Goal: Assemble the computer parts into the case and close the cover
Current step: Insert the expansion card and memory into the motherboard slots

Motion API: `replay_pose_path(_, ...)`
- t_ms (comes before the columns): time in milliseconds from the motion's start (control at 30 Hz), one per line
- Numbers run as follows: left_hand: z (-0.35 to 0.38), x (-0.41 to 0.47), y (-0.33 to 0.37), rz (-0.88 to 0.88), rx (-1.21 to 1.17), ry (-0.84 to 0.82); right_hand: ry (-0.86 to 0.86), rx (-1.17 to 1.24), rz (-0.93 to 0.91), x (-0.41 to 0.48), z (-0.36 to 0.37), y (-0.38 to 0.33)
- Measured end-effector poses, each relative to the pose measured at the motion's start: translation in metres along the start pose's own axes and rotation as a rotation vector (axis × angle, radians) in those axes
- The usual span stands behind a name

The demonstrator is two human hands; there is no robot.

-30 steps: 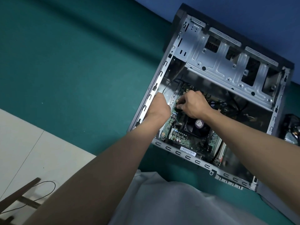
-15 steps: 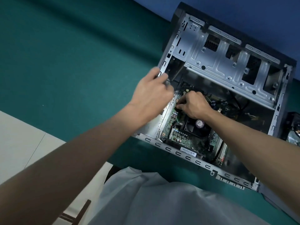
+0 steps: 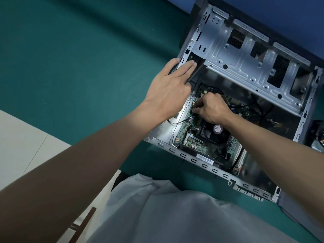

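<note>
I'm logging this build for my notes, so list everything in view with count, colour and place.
Open grey metal computer case: one, grey, upper right.
Green motherboard: one, green, inside the case.
Black square cooler fan: one, black, on the motherboard.
Silver perforated drive cage: one, silver, case's far end.
Teal table cover: one, teal, under the case.
Black object: one, black, right edge, cut off.
White tiled floor: one, white, lower left.
Pale grey shirt: one, grey, bottom centre.
Left hand: one, straight fingers on the case's left rim.
Right hand: one, fingers curled at the motherboard; contents hidden.
</note>
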State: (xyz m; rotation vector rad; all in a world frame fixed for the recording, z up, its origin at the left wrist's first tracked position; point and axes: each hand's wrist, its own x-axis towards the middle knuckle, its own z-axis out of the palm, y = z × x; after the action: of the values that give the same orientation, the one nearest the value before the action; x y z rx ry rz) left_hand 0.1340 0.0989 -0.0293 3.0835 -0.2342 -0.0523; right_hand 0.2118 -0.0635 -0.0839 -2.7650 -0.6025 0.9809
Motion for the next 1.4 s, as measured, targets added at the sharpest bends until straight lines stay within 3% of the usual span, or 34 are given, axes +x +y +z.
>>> replay_pose_path(567,0.001,-0.001,-0.002,0.016,-0.031,-0.015,-0.048,-0.136,-0.075,0.005,0.001,-0.002)
replay_pose_path(967,0.001,0.000,-0.003,0.039,-0.035,-0.020,-0.033,-0.023,0.011,0.013,-0.003,-0.003)
replay_pose_path(1100,0.002,0.000,-0.005,0.046,-0.038,-0.021,-0.093,-0.122,-0.040,0.016,-0.004,-0.004)
replay_pose_path(1233,-0.001,-0.001,-0.004,0.040,-0.031,-0.052,-0.167,-0.205,-0.069,0.019,-0.010,-0.004)
replay_pose_path(1400,-0.007,0.000,-0.001,0.056,0.086,-0.138,-0.142,-0.176,-0.057,0.023,-0.011,-0.003)
